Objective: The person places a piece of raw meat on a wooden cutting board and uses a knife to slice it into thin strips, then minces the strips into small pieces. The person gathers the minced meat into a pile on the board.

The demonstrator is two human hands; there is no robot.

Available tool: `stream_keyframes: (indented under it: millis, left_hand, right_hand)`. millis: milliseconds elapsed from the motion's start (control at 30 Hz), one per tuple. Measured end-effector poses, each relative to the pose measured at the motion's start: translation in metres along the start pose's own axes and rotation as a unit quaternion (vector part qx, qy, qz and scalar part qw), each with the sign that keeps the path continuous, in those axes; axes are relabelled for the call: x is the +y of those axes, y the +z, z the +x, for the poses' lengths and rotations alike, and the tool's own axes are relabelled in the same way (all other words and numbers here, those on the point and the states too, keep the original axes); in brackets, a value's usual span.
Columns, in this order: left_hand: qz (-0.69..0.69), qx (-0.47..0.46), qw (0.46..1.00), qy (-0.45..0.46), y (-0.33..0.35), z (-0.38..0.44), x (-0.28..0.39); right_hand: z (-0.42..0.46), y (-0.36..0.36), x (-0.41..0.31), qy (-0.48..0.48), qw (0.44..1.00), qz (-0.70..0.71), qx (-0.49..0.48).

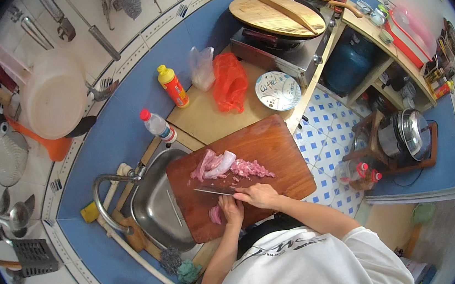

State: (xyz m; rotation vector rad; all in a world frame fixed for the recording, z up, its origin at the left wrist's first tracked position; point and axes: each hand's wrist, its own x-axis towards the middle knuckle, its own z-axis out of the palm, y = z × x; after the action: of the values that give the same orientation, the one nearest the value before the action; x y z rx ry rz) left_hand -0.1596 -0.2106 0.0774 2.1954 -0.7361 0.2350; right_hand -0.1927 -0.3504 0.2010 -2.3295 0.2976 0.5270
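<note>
A kitchen knife (215, 191) with a narrow blade points left over the wooden cutting board (282, 144); my right hand (259, 196) is closed around its handle. Just below the blade, my left hand (231, 209) lies on the board with its fingers bunched; whether they press on a piece of meat is hidden. A small slice of raw meat (215, 215) sits left of that hand. Beyond the knife lie larger strips of raw meat (215, 165) and a heap of diced meat (251, 168), with small scraps near the blade.
The board overlaps the steel sink (157, 205), with its curved faucet (102, 196) at the left. Behind stand a plastic bottle (158, 126), a yellow-capped bottle (173, 87), a red plastic bag (229, 83) and a patterned bowl (278, 91). A wooden-lidded wok (276, 15) sits on the stove.
</note>
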Motion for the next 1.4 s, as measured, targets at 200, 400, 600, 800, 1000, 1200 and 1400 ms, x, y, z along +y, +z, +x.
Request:
stream_keyframes:
  millis: [200, 400, 600, 800, 1000, 1200, 1400]
  left_hand:
    - [0.031, -0.027, 0.999, -0.02, -0.006, 0.0, 0.0]
    - [0.012, -0.007, 1.0, -0.019, -0.012, -0.004, 0.008]
    - [0.003, -0.012, 1.0, -0.012, -0.002, -0.002, 0.003]
    - [0.023, -0.091, 0.989, -0.118, 0.0, -0.008, -0.005]
    - [-0.002, -0.049, 0.996, -0.075, -0.009, -0.007, 0.001]
    - [0.0, 0.014, 1.0, -0.006, -0.006, -0.001, 0.004]
    - [-0.005, 0.014, 1.0, -0.02, -0.003, 0.002, 0.008]
  right_hand:
    - [-0.008, -0.001, -0.002, -0.009, 0.997, 0.033, 0.067]
    - [-0.043, -0.017, 0.011, 0.017, 0.999, -0.045, -0.026]
    - [-0.007, 0.003, 0.009, -0.027, 0.998, -0.048, 0.022]
    - [-0.005, 0.001, 0.008, -0.033, 0.999, -0.002, 0.031]
    - [-0.049, -0.019, 0.023, 0.034, 0.997, -0.055, -0.035]
    - [-0.012, -0.004, 0.009, -0.011, 0.999, -0.045, -0.014]
    - [0.005, 0.002, 0.0, -0.007, 0.998, 0.058, 0.03]
